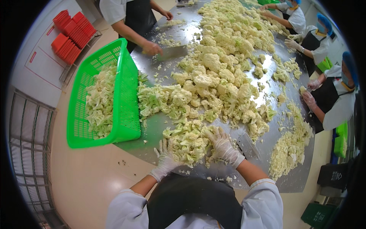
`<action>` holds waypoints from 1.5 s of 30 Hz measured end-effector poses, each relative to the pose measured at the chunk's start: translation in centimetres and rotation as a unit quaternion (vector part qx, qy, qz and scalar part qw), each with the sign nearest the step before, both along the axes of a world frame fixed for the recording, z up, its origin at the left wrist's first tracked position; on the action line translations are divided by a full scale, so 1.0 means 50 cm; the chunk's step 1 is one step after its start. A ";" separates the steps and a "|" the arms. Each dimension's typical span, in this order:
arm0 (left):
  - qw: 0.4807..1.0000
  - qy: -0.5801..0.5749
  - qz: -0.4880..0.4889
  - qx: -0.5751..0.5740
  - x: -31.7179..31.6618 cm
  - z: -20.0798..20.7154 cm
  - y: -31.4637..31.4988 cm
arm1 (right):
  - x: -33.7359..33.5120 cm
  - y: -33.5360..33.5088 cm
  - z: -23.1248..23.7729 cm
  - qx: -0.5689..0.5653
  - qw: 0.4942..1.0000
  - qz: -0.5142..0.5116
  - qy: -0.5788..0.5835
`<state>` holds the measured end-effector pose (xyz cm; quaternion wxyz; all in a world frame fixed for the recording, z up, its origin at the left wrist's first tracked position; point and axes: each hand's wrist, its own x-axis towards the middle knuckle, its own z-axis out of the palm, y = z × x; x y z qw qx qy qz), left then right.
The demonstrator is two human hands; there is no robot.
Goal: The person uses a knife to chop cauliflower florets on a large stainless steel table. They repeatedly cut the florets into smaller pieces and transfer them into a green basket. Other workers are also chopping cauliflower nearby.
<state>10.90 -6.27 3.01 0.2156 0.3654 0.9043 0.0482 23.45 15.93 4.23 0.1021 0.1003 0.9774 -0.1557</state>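
A heap of cut cauliflower florets (187,143) lies on the steel table's near edge, between my two hands. Against its left side rests my left hand (165,161), in a clear glove, its fingers stretched out and apart. My right hand (225,148), gloved too, lies along the heap's right side with fingers spread over the outer florets. Just right of that hand a wide-bladed cleaver (248,145) lies flat on the metal. Beyond my hands a large pile of cauliflower (217,63) runs up the middle of the table.
A green slotted basket (127,95), partly filled with florets, stands at the table's left edge. Small crumbs (291,149) are heaped at right. Across the left side, a person's hand (152,48) holds another cleaver (173,52). Several co-workers stand along the right side. Red crates (68,45) are stacked far left.
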 end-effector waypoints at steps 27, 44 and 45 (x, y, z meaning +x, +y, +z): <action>0.594 -0.430 0.147 0.664 -0.238 0.338 -0.027 | -0.342 -0.115 0.349 -0.309 0.818 0.209 0.437; 0.916 0.316 -0.115 0.220 -0.122 0.157 -0.027 | -0.239 0.034 0.030 0.024 0.998 0.033 0.050; 0.931 0.295 -0.103 0.188 -0.121 0.127 -0.014 | -0.238 0.039 0.002 0.012 0.996 0.064 0.061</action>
